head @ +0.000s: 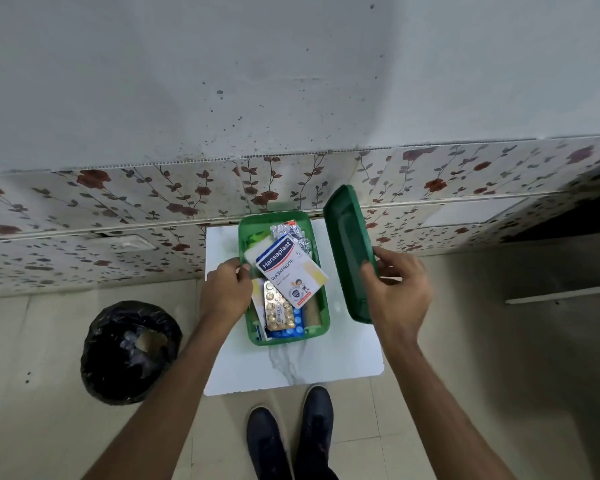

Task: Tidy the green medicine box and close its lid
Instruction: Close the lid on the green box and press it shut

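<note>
The green medicine box stands open on a small white table, filled with packets. A white Hansaplast plaster pack lies tilted on top, above a gold pill strip and a blue blister strip. A silver foil strip sits at the far end. My left hand grips the box's left rim. My right hand holds the green lid on edge, tilted, just right of the box.
A bin lined with a black bag stands on the floor left of the table. A wall with flowered tiles runs behind. My two dark shoes are on the tiled floor at the table's near edge.
</note>
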